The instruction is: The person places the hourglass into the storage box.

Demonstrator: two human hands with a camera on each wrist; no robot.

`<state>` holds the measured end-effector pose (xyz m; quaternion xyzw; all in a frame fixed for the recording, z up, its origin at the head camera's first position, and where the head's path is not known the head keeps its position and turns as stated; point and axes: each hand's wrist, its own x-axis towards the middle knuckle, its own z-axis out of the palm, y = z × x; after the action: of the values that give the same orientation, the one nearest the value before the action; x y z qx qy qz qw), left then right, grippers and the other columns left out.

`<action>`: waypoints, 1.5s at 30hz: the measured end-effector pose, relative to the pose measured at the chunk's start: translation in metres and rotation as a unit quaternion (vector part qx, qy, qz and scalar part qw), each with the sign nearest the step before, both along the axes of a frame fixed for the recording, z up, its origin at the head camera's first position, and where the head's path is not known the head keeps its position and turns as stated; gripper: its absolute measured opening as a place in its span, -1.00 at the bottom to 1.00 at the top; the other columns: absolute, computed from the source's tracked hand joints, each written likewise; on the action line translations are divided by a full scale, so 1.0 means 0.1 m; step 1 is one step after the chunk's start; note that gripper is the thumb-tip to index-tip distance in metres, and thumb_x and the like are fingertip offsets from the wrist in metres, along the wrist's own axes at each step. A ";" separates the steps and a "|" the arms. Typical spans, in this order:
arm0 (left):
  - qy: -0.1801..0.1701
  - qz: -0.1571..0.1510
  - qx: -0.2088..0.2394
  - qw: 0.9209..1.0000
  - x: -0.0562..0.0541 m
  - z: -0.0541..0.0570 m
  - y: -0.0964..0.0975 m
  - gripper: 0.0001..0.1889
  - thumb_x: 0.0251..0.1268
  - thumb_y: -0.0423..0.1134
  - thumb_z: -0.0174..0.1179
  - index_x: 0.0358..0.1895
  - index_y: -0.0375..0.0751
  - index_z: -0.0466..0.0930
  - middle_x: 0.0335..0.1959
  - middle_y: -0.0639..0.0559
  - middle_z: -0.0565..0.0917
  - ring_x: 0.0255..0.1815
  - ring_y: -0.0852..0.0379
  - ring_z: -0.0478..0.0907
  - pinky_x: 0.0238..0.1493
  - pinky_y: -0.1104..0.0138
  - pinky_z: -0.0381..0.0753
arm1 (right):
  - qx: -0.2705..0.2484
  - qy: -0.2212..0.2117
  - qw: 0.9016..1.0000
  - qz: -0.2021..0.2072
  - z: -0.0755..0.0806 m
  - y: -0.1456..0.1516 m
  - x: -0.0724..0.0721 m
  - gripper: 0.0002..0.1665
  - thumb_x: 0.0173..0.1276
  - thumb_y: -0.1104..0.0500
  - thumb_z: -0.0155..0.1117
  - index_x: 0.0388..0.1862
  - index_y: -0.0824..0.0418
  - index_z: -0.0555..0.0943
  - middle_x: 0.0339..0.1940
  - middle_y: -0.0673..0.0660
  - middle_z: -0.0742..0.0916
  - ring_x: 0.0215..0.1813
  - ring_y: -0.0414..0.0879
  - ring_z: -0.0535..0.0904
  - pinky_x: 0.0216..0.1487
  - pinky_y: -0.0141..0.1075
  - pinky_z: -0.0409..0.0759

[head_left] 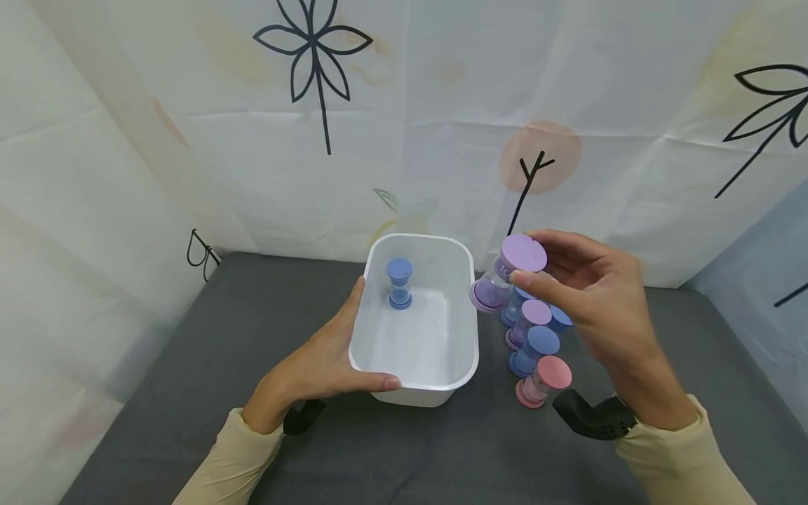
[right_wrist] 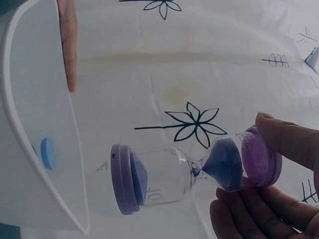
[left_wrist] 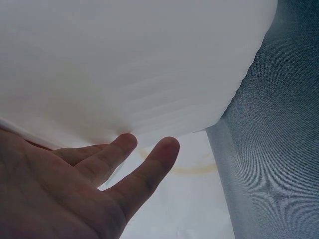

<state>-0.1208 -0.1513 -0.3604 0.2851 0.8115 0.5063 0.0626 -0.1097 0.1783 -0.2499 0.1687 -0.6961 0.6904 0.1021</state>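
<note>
A purple hourglass (head_left: 495,284) hangs tilted in my right hand (head_left: 600,301), pinched at one lilac end cap between thumb and fingers. In the right wrist view the hourglass (right_wrist: 169,174) lies sideways, with dark sand on both sides of its neck. My left hand (head_left: 322,351) holds the front left corner of a white plastic bin (head_left: 413,396), its thumb along the front rim and its fingers against the left outer wall. The fingers (left_wrist: 149,172) touch the bin from outside in the left wrist view. Inside the bin a small blue hourglass (head_left: 400,284) stands upright.
Right of the bin, beneath my right hand, several small hourglasses stand close together on the dark grey tabletop (head_left: 303,449): a pink one (head_left: 546,379), a blue one (head_left: 535,349), a purple one (head_left: 530,322) and more blue ones partly hidden. A white patterned cloth (head_left: 442,175) hangs behind.
</note>
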 end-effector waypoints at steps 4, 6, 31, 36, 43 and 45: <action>-0.007 0.004 0.000 1.000 -0.01 -0.01 0.00 0.45 -0.12 0.11 0.65 0.63 0.39 -0.45 0.56 0.28 0.08 0.20 0.03 0.47 0.09 -0.03 0.60 | 0.018 0.004 1.000 0.018 0.01 -0.05 -0.08 -0.50 0.18 0.48 0.49 0.13 0.41 0.65 -0.01 0.23 0.74 -0.03 0.00 0.69 0.01 -0.36 0.65; -0.008 0.005 0.001 1.000 -0.01 -0.01 0.00 0.45 -0.14 0.11 0.65 0.63 0.40 -0.44 0.56 0.28 0.09 0.20 0.03 0.47 0.09 -0.03 0.60 | 0.034 0.006 0.999 0.016 0.00 -0.08 -0.13 -0.50 0.17 0.46 0.51 0.12 0.40 0.66 -0.02 0.23 0.74 -0.02 0.00 0.69 0.03 -0.36 0.64; -0.023 -0.001 0.011 1.000 0.13 0.30 0.07 0.42 -0.09 -0.17 0.66 0.64 0.24 -0.39 0.47 0.19 0.23 0.10 0.05 0.54 0.05 0.16 0.62 | 0.196 -0.015 0.980 0.011 0.04 -0.43 -0.70 -0.45 0.19 0.16 0.60 0.15 0.27 0.66 -0.02 0.16 0.76 -0.02 -0.05 0.73 0.05 -0.31 0.64; -0.026 -0.005 0.013 1.000 0.12 0.30 0.07 0.42 -0.08 -0.18 0.65 0.64 0.24 -0.40 0.47 0.17 0.24 0.09 0.05 0.55 0.04 0.14 0.63 | 0.195 -0.026 0.980 0.020 0.01 -0.51 -0.83 -0.46 0.17 0.20 0.61 0.11 0.30 0.67 -0.06 0.19 0.76 -0.05 -0.01 0.73 0.01 -0.31 0.66; -0.028 -0.008 0.013 0.999 0.11 0.29 0.06 0.42 -0.06 -0.20 0.64 0.64 0.22 -0.42 0.47 0.14 0.24 0.07 0.05 0.56 0.03 0.11 0.64 | 0.221 -0.041 0.974 0.029 -0.08 -0.59 -0.99 -0.47 0.14 0.20 0.62 0.07 0.35 0.66 -0.08 0.22 0.76 -0.07 0.03 0.72 0.00 -0.30 0.66; -0.024 -0.008 0.013 1.000 0.09 0.25 0.06 0.43 -0.07 -0.19 0.65 0.64 0.23 -0.42 0.48 0.13 0.23 0.08 0.04 0.56 0.04 0.10 0.63 | 0.231 -0.050 0.971 0.029 -0.11 -0.60 -1.01 -0.47 0.14 0.20 0.62 0.06 0.35 0.66 -0.08 0.22 0.76 -0.07 0.03 0.72 0.01 -0.26 0.66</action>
<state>-0.1121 -0.1453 -0.3353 0.2800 0.8009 0.5230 0.0818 -0.2110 0.1183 -0.2605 0.1733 -0.8359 0.5207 0.0051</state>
